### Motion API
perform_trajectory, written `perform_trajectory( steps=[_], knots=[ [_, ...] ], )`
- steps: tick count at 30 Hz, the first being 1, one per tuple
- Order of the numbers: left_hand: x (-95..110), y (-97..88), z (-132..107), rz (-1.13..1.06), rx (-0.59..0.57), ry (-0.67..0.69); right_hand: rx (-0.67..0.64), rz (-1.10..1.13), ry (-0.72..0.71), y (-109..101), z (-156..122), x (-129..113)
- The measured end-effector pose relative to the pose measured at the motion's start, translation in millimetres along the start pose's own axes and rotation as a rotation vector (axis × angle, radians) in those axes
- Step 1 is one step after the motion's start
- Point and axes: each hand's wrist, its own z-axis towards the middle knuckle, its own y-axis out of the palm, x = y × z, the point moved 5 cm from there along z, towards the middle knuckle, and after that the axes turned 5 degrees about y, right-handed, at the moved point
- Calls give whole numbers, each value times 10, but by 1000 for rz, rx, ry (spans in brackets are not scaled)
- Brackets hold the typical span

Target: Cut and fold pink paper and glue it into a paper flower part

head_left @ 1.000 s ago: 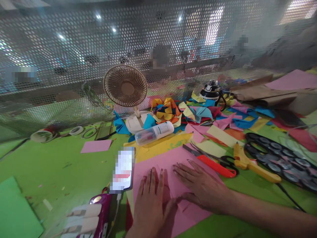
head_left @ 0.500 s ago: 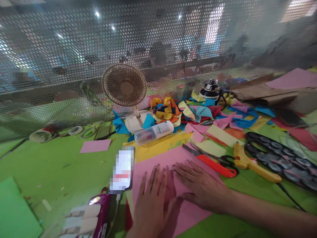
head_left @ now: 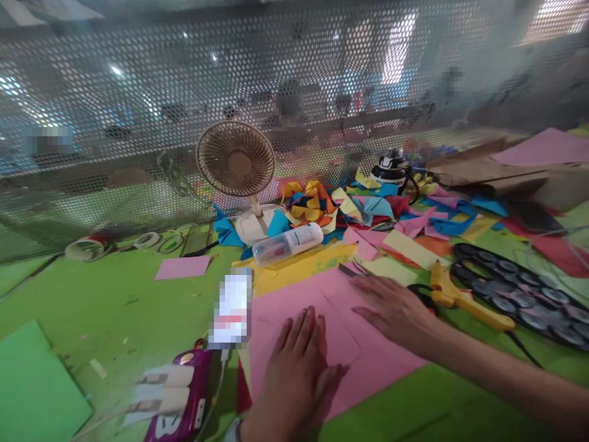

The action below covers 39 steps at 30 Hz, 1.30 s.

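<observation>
A pink sheet of paper (head_left: 280, 301) lies on the green tabletop, with faint lines or edges showing on it. Flat on its middle rests my left hand (head_left: 297, 362), fingers stretched forward and thumb out. My right hand (head_left: 391, 313) hovers over the sheet's right edge, fingers extended to the left. It covers most of a red-handled cutting tool, whose dark blade tip (head_left: 348, 270) shows beyond the fingers. Black scissor handles (head_left: 421, 294) peek out behind that hand. Whether my right hand touches the red handle is hidden.
A phone (head_left: 230, 307) and purple power strip (head_left: 184, 393) lie left. Behind are a clear bottle (head_left: 288, 244), a fan (head_left: 237, 161) and piled coloured paper (head_left: 308, 205). A yellow glue gun (head_left: 469, 301) and black tray (head_left: 524, 288) lie right. Perforated metal mesh (head_left: 138, 123) stands behind.
My right hand has moved right and away, off the sheet's middle and over the red-handled tool. My left hand stays flat on the pink paper. The view has shifted slightly.
</observation>
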Motion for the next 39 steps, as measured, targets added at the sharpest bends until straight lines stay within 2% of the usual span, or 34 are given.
perform_trajectory(
  steps=[3,6,13,20,27,33,39],
  knots=[
    [-10,19,14,-16,-7,-39,-7,-138,76,-18,-87,219],
    [-2,27,21,-36,-1,-60,-44,-197,88,29,-169,297],
    [15,-27,15,-73,6,-77,-136,-122,238,5,-143,406],
    [8,-41,22,-72,-23,-61,-230,26,259,-15,-153,472],
    [0,-33,22,-57,-18,-47,-277,7,298,-52,-124,413],
    [11,-38,10,-53,43,-43,-148,-31,230,-107,-182,406],
    [22,-57,33,-88,21,-55,-70,28,106,-139,-368,400]
  ],
)
